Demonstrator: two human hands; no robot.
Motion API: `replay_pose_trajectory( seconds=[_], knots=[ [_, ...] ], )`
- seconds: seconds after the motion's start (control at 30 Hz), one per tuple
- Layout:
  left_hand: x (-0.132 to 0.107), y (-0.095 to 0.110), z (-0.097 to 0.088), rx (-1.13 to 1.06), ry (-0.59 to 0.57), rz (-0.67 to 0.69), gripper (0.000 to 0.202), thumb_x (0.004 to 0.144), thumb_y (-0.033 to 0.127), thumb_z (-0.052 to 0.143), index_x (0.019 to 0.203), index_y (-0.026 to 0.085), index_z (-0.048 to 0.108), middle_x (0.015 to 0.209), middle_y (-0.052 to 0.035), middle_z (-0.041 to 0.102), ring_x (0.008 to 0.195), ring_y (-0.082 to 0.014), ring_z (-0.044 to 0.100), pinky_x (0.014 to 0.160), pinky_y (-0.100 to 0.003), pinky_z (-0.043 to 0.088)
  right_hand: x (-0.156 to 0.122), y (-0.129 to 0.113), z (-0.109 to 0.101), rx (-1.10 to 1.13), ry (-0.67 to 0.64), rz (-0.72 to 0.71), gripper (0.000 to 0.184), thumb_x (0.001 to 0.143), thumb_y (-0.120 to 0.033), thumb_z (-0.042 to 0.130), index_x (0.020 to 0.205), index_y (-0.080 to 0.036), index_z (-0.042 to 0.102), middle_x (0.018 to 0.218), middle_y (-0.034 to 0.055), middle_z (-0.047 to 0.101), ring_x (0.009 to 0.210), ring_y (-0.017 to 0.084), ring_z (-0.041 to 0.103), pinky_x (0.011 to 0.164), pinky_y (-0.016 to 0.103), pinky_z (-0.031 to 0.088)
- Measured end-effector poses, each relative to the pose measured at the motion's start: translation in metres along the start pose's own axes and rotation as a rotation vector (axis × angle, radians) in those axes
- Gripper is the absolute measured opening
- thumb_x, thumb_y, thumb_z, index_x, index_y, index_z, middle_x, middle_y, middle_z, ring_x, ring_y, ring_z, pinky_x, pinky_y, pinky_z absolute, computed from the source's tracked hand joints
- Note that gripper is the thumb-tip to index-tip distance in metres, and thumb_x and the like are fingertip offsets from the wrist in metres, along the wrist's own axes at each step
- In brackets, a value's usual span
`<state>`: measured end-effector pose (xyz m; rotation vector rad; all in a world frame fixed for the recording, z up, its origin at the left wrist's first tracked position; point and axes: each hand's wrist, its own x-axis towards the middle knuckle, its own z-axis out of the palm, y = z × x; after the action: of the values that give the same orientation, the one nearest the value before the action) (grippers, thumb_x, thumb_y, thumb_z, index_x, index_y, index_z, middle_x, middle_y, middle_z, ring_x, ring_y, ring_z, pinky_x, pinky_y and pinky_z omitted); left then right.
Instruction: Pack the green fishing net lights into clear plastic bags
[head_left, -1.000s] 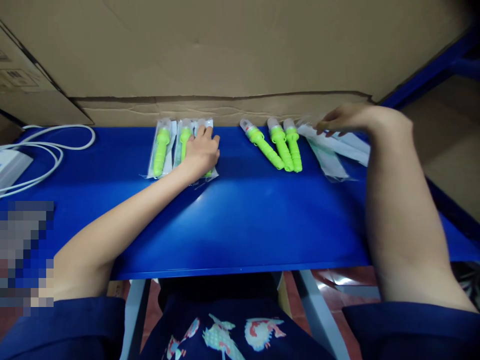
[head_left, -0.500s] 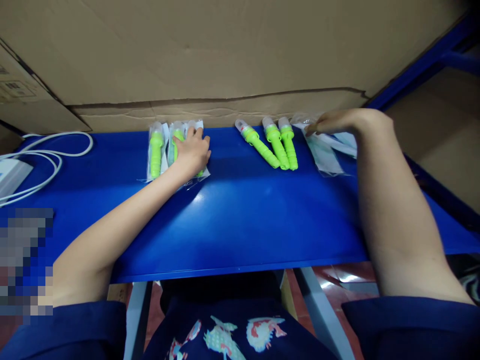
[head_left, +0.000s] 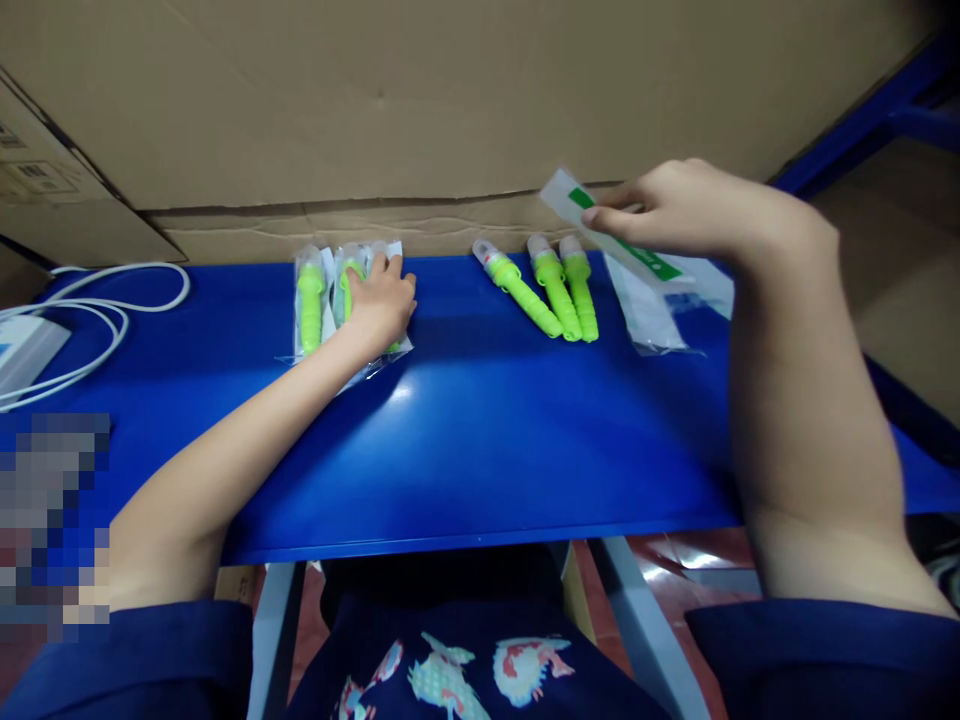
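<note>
My left hand (head_left: 382,305) lies with spread fingers over the bagged green pen-like sticks at the table's left, touching them. Beside it, a bright green ribbed stick with a clear cap (head_left: 310,300) rests in a clear plastic bag. The sticks under the hand are partly covered. My right hand (head_left: 679,212), raised above the table's right side, pinches a flat clear plastic packet with a green printed label (head_left: 645,258). Below it lie more flat plastic packets (head_left: 651,318). Three unbagged green sticks (head_left: 555,290) lie between my hands, clear caps towards the back.
A cardboard wall (head_left: 420,110) stands along the back of the blue table (head_left: 487,430). At the left are a looped white cable (head_left: 120,310) and a white box (head_left: 30,355). A blue frame bar (head_left: 847,120) runs along the right side.
My right hand has risen from the packets at the right, lifting one with a green label. My left hand stays almost in place on the bagged sticks.
</note>
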<state>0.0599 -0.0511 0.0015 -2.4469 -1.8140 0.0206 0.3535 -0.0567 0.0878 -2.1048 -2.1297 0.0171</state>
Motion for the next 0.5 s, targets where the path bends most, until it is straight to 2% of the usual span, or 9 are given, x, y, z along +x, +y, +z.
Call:
replay_pose_trajectory(
  seconds=[0.07, 0.17, 0.23, 0.33, 0.43, 0.5],
  knots=[
    [0.000, -0.001, 0.001, 0.014, 0.031, 0.010, 0.036, 0.104, 0.023, 0.053, 0.135, 0.017, 0.070, 0.164, -0.0194, 0.052, 0.155, -0.0392, 0.045, 0.128, -0.070, 0.032, -0.010, -0.020, -0.004, 0.009, 0.010, -0.142, 0.024, 0.108, -0.028, 0.060, 0.105, -0.016, 0.081, 0.108, 0.0133, 0.082, 0.108, 0.031, 0.076, 0.101, 0.052, 0.059],
    [-0.001, -0.002, 0.001, 0.016, 0.056, 0.016, 0.036, 0.105, 0.029, 0.054, 0.135, 0.016, 0.071, 0.159, -0.0198, 0.057, 0.153, -0.0380, 0.047, 0.132, -0.067, 0.026, -0.021, -0.038, -0.006, 0.165, 0.186, -0.330, 0.020, 0.102, -0.012, 0.065, 0.110, -0.019, 0.082, 0.124, 0.0107, 0.080, 0.115, 0.033, 0.075, 0.109, 0.056, 0.058],
    [-0.002, -0.003, -0.001, 0.004, 0.055, 0.011, 0.041, 0.107, 0.036, 0.051, 0.136, 0.013, 0.070, 0.155, -0.0220, 0.060, 0.152, -0.0393, 0.049, 0.132, -0.068, 0.023, -0.024, -0.040, -0.005, 0.335, 0.285, -0.430, 0.031, 0.098, -0.003, 0.065, 0.111, -0.024, 0.083, 0.127, 0.0048, 0.079, 0.115, 0.028, 0.075, 0.110, 0.051, 0.060],
    [-0.002, -0.003, -0.008, -0.058, 0.092, 0.036, 0.051, 0.110, 0.045, 0.045, 0.144, 0.012, 0.064, 0.150, -0.0231, 0.064, 0.148, -0.0407, 0.053, 0.132, -0.070, 0.019, -0.024, -0.038, -0.002, 0.641, 0.356, -0.524, 0.044, 0.096, -0.001, 0.065, 0.117, -0.035, 0.083, 0.125, -0.0057, 0.080, 0.115, 0.021, 0.076, 0.107, 0.039, 0.064],
    [-0.003, -0.002, -0.020, -0.191, 0.214, 0.173, 0.052, 0.112, 0.046, 0.037, 0.151, 0.018, 0.057, 0.153, -0.0181, 0.063, 0.148, -0.0360, 0.055, 0.135, -0.063, 0.017, -0.021, -0.037, 0.001, 0.913, 0.392, -0.566, 0.040, 0.095, -0.008, 0.074, 0.113, -0.041, 0.084, 0.122, -0.0095, 0.081, 0.121, 0.018, 0.075, 0.109, 0.029, 0.063],
    [-0.005, 0.000, -0.028, -0.318, 0.276, 0.275, 0.050, 0.113, 0.045, 0.031, 0.147, 0.021, 0.058, 0.152, -0.0139, 0.065, 0.147, -0.0314, 0.056, 0.135, -0.057, 0.022, -0.016, -0.037, 0.003, 1.026, 0.386, -0.588, 0.040, 0.093, -0.008, 0.077, 0.113, -0.042, 0.084, 0.118, -0.0091, 0.082, 0.118, 0.015, 0.076, 0.106, 0.022, 0.063]
  ],
)
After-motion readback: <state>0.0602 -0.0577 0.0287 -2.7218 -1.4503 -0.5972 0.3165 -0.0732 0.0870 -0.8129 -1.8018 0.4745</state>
